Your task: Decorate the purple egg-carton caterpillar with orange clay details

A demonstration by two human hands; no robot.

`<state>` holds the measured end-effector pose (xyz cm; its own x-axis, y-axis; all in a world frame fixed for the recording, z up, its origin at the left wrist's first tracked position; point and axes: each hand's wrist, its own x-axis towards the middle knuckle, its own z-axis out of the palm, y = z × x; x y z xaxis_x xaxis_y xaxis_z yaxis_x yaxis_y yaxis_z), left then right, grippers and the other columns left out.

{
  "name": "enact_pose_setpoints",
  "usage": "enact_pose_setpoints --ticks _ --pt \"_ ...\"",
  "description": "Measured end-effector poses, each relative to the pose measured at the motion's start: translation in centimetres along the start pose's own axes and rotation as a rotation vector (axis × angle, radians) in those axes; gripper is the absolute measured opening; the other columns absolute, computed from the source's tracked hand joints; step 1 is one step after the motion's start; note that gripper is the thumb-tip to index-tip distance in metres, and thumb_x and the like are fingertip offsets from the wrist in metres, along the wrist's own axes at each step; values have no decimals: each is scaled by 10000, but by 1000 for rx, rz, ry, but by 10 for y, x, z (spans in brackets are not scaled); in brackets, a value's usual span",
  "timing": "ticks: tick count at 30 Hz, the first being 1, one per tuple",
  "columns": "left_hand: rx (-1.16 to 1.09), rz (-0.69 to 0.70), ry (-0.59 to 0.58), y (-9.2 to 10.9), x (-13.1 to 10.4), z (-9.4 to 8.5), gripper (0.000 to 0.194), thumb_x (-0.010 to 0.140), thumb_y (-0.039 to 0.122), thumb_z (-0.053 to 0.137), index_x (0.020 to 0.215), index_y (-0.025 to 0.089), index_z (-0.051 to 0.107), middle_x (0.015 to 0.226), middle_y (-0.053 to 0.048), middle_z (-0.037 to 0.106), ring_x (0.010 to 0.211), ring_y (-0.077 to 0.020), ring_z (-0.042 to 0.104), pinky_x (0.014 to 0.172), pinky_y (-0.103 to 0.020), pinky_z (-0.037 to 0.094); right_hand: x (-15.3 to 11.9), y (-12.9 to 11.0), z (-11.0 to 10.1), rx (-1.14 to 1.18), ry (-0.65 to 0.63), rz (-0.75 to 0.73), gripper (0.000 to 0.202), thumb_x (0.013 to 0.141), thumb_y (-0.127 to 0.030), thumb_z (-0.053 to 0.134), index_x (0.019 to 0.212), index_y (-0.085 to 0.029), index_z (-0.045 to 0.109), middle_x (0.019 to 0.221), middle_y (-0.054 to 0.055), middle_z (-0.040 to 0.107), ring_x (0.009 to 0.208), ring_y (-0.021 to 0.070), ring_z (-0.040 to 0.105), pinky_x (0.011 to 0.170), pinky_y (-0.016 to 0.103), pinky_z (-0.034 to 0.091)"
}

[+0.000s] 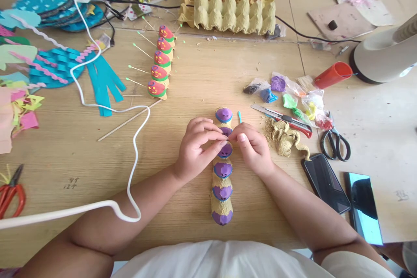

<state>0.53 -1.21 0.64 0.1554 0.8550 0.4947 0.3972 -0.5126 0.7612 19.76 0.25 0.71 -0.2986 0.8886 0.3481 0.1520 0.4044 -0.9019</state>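
Note:
A strip of egg-carton cups (223, 170) with purple and blue clay on each bump lies lengthwise in front of me. Over its upper part, my left hand (201, 147) pinches thumb and fingertips together. My right hand (252, 147) meets it there, its fingers curled and pressed together. Something tiny and dark seems to be between the fingertips, too small to make out. A small turquoise stick (239, 117) lies just above my right hand. Farther up and left stands a second strip (158, 74) with red and green faces, beside green-tipped sticks.
A white cable (134, 147) loops across the left side, over my left forearm. To the right lie a box cutter (286, 119), torn carton scraps (284, 139), bagged clay (289, 100), black scissors (335, 143) and two phones (326, 183). Egg cartons (228, 11) sit at the back.

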Motion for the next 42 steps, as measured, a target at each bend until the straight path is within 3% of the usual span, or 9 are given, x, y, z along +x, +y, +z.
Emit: enact_pose_setpoints --ticks 4,9,14,17,22,29,34,42 --pt "-42 -27 20 1 -1 1 48 965 222 673 953 259 703 990 -26 736 1118 -220 624 1090 -472 489 -1 -3 0 2 74 7 245 1055 -406 539 980 -242 705 904 46 727 848 191 663 822 360 535" --pt "-42 -65 4 2 -1 1 79 992 258 618 925 249 661 1014 -40 742 1123 -231 630 1081 -485 488 -2 -4 -1 -39 123 35 291 1065 -419 505 969 -241 715 880 55 719 842 204 660 833 384 543" --pt "-68 -78 -17 4 -1 0 110 1002 264 598 907 245 650 1017 -45 740 1128 -231 627 1076 -478 489 -1 -4 -2 -54 44 -90 166 1004 -369 634 1078 -256 731 927 63 737 830 203 665 777 374 560" --pt "-57 -75 -29 3 -1 1 115 1003 286 599 913 248 661 1018 -49 738 1130 -235 628 1079 -485 492 -1 -3 -1 -72 -9 -152 198 935 -301 740 1129 -265 750 951 67 746 838 203 683 771 366 579" --pt "-61 -73 -41 2 -3 1 134 1003 309 604 915 250 688 1028 -60 737 1143 -244 622 1078 -493 494 -2 1 1 -50 1 -145 96 933 -253 740 1021 -256 779 911 65 753 812 190 703 743 350 593" --pt "-89 -96 -30 3 -3 0 195 1029 331 560 995 262 740 1047 -56 743 1149 -241 623 1103 -493 481 -2 -3 1 -46 53 -100 25 941 -233 709 936 -241 732 849 46 740 728 162 653 606 297 518" --pt "-75 -104 -26 4 -2 0 170 1019 323 580 998 261 736 1042 -55 744 1130 -236 632 1105 -493 486 0 -5 1 -52 88 -20 139 950 -308 686 834 -232 686 773 38 704 689 167 611 607 316 491" --pt "-11 26 -18 1 0 0 108 947 328 714 1040 273 710 1030 -44 745 1113 -233 631 1074 -483 508 -1 -2 1 -15 44 -11 236 970 -366 678 780 -226 673 714 34 692 678 171 627 640 329 509"
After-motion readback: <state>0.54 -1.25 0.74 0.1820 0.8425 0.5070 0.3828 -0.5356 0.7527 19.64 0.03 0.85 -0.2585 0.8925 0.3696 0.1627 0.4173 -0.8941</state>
